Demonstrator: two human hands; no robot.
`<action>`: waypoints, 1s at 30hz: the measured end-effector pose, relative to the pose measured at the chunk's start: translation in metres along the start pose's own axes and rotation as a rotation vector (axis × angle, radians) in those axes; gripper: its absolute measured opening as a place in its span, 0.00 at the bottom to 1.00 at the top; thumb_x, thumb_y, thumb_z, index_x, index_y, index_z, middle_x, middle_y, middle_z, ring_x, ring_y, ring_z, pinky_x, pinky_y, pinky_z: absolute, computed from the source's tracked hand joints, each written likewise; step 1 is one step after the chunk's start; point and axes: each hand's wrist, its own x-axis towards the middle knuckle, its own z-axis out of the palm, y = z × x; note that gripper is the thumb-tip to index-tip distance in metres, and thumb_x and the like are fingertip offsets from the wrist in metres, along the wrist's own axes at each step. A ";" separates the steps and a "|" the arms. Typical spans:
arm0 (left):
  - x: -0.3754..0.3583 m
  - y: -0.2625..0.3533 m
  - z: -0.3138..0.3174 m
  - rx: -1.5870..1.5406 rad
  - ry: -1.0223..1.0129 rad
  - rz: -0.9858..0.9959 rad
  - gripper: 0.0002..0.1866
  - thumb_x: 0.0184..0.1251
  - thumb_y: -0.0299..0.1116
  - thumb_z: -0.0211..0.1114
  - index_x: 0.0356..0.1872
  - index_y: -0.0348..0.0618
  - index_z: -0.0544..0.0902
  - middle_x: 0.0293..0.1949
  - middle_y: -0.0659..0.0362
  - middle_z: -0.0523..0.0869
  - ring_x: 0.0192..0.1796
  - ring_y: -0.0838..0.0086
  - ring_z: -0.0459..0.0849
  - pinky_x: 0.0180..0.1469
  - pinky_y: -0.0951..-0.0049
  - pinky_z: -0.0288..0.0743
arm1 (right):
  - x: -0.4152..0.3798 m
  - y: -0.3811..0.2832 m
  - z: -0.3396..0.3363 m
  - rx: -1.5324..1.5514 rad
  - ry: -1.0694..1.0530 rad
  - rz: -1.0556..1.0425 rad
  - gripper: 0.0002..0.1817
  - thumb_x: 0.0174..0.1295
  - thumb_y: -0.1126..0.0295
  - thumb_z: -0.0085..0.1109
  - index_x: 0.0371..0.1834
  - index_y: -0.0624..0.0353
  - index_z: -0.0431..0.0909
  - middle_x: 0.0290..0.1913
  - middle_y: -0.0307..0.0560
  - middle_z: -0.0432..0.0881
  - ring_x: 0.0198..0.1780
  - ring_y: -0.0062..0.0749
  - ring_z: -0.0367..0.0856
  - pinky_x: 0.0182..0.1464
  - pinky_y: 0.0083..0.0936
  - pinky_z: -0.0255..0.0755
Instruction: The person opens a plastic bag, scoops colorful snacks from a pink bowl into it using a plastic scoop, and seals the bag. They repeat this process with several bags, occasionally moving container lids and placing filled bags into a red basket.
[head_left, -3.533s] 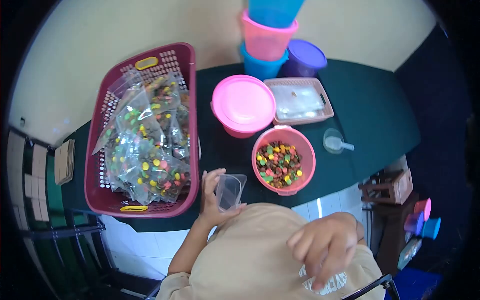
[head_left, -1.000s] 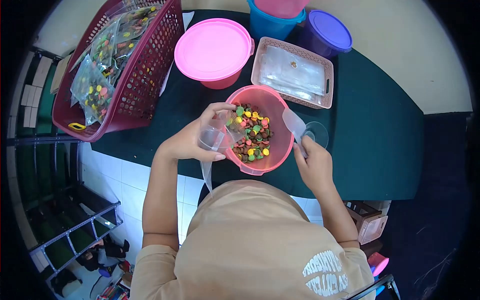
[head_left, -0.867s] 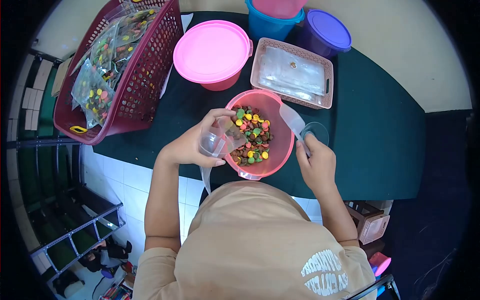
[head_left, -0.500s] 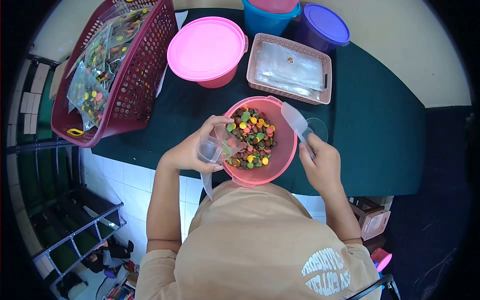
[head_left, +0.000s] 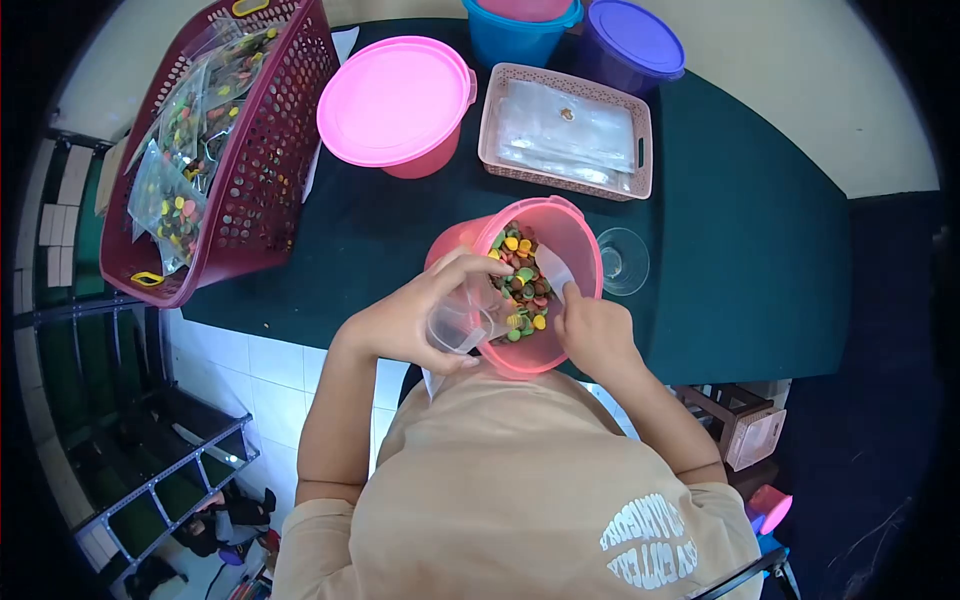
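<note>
A pink bucket [head_left: 460,238] stands tilted against my front, its mouth turned to the right. Brown, green, yellow and red candy discs [head_left: 517,240] fill its lower part. My left hand [head_left: 400,315] is wrapped round a clear plastic cup [head_left: 452,325] at the bucket's left rim. Below that hand hangs a bit of clear plastic. The handle of a whitish scoop [head_left: 553,268] is gripped in my right hand [head_left: 600,333], and its blade is in among the candies. Right of the bucket sits a clear round dish [head_left: 622,262].
A maroon basket [head_left: 255,185] of candy-filled bags stands at the left. Behind the bucket are a pink lidded tub [head_left: 400,100], a beige tray [head_left: 565,182] of clear bags, a blue tub [head_left: 515,40] and a purple tub [head_left: 635,40]. Dark green cloth [head_left: 750,250] covers the table.
The bucket has tipped over to the right. My right hand has moved left, bringing the scoop from beside the rim into the candies. My left hand with the cup has shifted slightly right.
</note>
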 end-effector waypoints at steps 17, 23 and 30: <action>0.000 -0.004 0.004 -0.003 0.082 0.029 0.50 0.33 0.35 0.74 0.67 0.46 0.64 0.61 0.54 0.69 0.65 0.60 0.67 0.68 0.62 0.59 | 0.065 0.013 0.026 0.283 -0.099 -0.048 0.14 0.69 0.64 0.46 0.46 0.64 0.62 0.30 0.63 0.81 0.35 0.59 0.81 0.36 0.52 0.72; -0.008 -0.012 -0.002 0.002 0.155 0.017 0.49 0.32 0.36 0.76 0.65 0.50 0.66 0.55 0.53 0.69 0.58 0.61 0.68 0.64 0.63 0.61 | 0.063 -0.005 0.034 0.489 -0.157 -0.098 0.12 0.71 0.64 0.47 0.45 0.61 0.62 0.33 0.66 0.79 0.39 0.64 0.78 0.41 0.53 0.67; -0.011 -0.012 0.002 -0.050 0.161 0.036 0.49 0.31 0.36 0.76 0.65 0.48 0.66 0.53 0.54 0.68 0.58 0.62 0.68 0.64 0.63 0.61 | 0.065 -0.010 0.039 0.620 -0.204 -0.258 0.14 0.70 0.63 0.48 0.47 0.62 0.60 0.36 0.67 0.79 0.41 0.65 0.79 0.41 0.51 0.70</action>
